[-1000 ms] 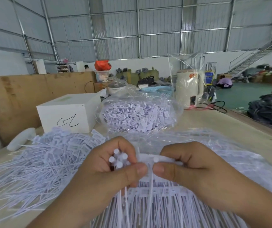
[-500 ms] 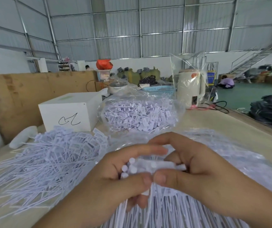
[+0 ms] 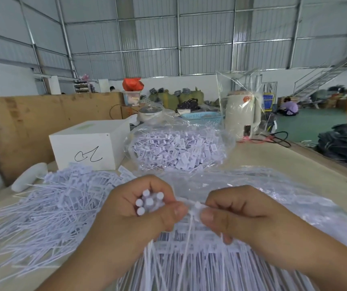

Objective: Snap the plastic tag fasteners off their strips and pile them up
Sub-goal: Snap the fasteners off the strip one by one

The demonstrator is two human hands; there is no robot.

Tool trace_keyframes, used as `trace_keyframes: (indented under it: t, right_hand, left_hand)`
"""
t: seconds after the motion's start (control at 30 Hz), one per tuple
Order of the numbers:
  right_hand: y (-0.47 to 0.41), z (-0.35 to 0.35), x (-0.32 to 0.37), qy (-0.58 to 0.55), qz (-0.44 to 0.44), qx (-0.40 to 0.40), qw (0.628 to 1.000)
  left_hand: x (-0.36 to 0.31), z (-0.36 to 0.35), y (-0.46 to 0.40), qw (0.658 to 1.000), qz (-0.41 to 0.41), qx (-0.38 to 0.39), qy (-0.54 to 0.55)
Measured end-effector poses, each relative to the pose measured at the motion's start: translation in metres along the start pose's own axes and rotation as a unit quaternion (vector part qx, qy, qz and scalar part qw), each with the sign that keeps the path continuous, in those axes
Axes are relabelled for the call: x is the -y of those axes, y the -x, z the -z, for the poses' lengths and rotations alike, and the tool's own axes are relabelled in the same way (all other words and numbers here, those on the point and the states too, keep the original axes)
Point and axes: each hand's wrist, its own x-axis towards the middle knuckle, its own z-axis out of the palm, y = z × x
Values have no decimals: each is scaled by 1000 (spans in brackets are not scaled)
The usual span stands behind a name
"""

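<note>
Hands work at the centre of a head-worn view, over a tabletop (image 3: 273, 164) heaped with white plastic tag fasteners. The left hand (image 3: 139, 215) has its grip closed round a small bundle of loose fasteners (image 3: 148, 201), their round heads poking up between curled fingers and thumb. The right hand (image 3: 244, 213) pinches the strip (image 3: 196, 206) between thumb and forefinger, just beside the left thumb, with one thin tail hanging down from it. To the left lies a wide pile of separated fasteners (image 3: 59, 204), spread flat across the tabletop. Behind the hands sits a clear bag of fasteners (image 3: 179, 152); whether these are sorted or waiting cannot be told. Beneath and in front of the hands lies a sheet of uncut strips (image 3: 200, 259), many tails side by side, on crinkled clear plastic. A white box (image 3: 88, 143) with a scribbled mark stands behind the pile. Judging by this, the task looks well under way: a large pile is done, a handful is ready to drop onto it, and a good stock of strips is left to snap.
</note>
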Motion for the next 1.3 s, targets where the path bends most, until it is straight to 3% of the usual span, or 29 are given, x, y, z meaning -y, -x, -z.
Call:
trace_keyframes:
  t: [0.27, 0.37, 0.43, 0.53, 0.63, 0.8, 1.0, 1.07, 1.17, 1.3]
  right_hand:
    - [-4, -26, 8, -24, 26, -266, 963]
    - [-3, -6, 8, -45, 38, -333, 941]
    - [0, 4, 5, -36, 43, -257, 965]
    - [1, -2, 1, -35, 37, -43, 998]
    - [-1, -6, -2, -9, 49, -7, 999]
    - [-1, -6, -7, -14, 57, -21, 998]
    - [0, 3, -1, -72, 12, 61, 995]
    - [-1, 2, -1, -54, 3, 17, 998]
    - [-3, -13, 0, 3, 10, -110, 994]
    - [-3, -8, 3, -44, 25, -309, 950]
  left_hand:
    - [9, -19, 0, 977, -13, -202, -67]
    - [11, -6, -6, 976, 12, -214, -30]
    - [9, -1, -6, 989, 14, -146, -14]
    - [2, -2, -1, 997, 55, 38, 30]
    - [-5, 0, 4, 979, 84, 177, 49]
    - [-4, -4, 5, 986, 45, 158, 6]
    - [-3, 2, 4, 1000, 8, 23, -17]
    - [-2, 1, 3, 1000, -12, -8, -18]
    - [5, -12, 4, 992, -54, -101, -48]
    - [10, -9, 0, 982, -44, -185, -2]
